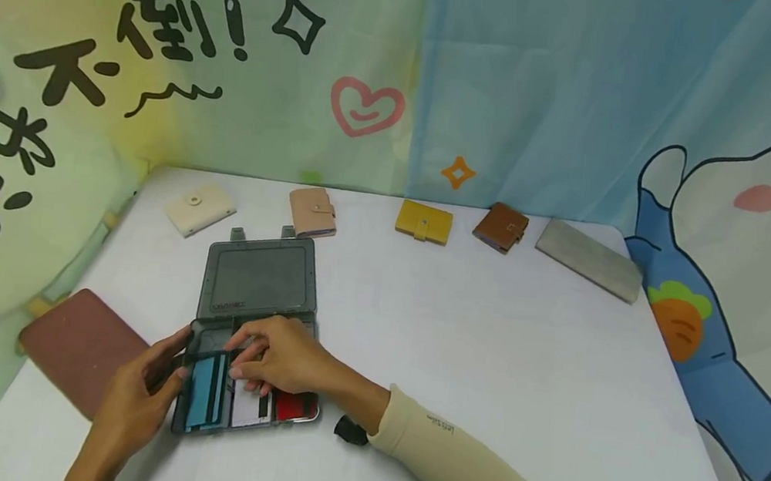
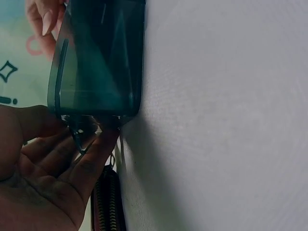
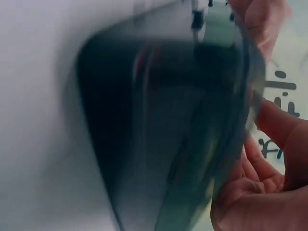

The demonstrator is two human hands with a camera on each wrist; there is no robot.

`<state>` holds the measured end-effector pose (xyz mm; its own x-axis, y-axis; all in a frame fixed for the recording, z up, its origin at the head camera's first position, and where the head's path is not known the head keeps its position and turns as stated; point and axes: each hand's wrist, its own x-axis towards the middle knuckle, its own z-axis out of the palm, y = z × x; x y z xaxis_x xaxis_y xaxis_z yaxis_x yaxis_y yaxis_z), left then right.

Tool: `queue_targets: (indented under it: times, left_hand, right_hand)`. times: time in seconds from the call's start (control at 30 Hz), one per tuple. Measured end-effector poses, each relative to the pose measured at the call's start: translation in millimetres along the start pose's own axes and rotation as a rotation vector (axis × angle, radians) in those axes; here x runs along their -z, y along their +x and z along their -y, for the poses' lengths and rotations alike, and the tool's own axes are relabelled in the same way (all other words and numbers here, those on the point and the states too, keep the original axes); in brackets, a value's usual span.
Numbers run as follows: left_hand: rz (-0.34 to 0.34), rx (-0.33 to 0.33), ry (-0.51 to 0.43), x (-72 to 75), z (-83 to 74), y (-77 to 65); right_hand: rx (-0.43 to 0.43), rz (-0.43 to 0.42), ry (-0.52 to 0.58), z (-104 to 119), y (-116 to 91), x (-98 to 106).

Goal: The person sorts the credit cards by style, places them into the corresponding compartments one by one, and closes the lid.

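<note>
A dark, translucent plastic case (image 1: 260, 271) lies with its lid folded back on the white table. Its lower half has compartments with blue cards (image 1: 201, 393) at left, white cards (image 1: 247, 407) in the middle and red cards (image 1: 293, 406) at right. My left hand (image 1: 141, 391) grips the left side of the case, thumb at the near side and fingers toward the hinge. Over the blue and white cards reaches my right hand (image 1: 284, 355), index finger and thumb bent and apart at the divider. In the blurred right wrist view, its fingers are close to the case rim.
A brown-red zippered wallet (image 1: 85, 351) lies left of the case. Along the back edge are a cream wallet (image 1: 200, 209), a pink one (image 1: 313, 212), a yellow one (image 1: 424, 222), a brown one (image 1: 501, 227) and a long grey one (image 1: 589, 260). Printed curtains hang behind the table.
</note>
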<state>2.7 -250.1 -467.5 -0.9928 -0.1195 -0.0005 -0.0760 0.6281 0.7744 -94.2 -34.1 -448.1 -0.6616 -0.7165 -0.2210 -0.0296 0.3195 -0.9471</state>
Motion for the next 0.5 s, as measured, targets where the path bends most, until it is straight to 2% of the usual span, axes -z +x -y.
queue_targets:
  times: [0.1,0.2,0.3,0.37,0.5]
  left_hand:
    - [-0.002,-0.02,-0.001,-0.1,0.1,-0.1]
    - [-0.007,-0.039,-0.004,-0.1,0.3,-0.1]
    - [-0.006,-0.042,-0.008,-0.4,-0.2,-0.5]
    - [0.003,-0.035,0.0,-0.8,-0.7,-1.3]
    - [0.039,-0.008,-0.01,-1.1,-1.8,-3.2]
  right_hand:
    - [-0.008,-0.106,-0.071,-4,1,13]
    - [-0.03,-0.305,-0.177,-13,6,36]
    - [-0.116,-0.489,-0.262,-27,15,60]
    - [-0.175,-0.513,-0.199,-36,22,72]
    - [-0.219,-0.421,0.068,-45,28,83]
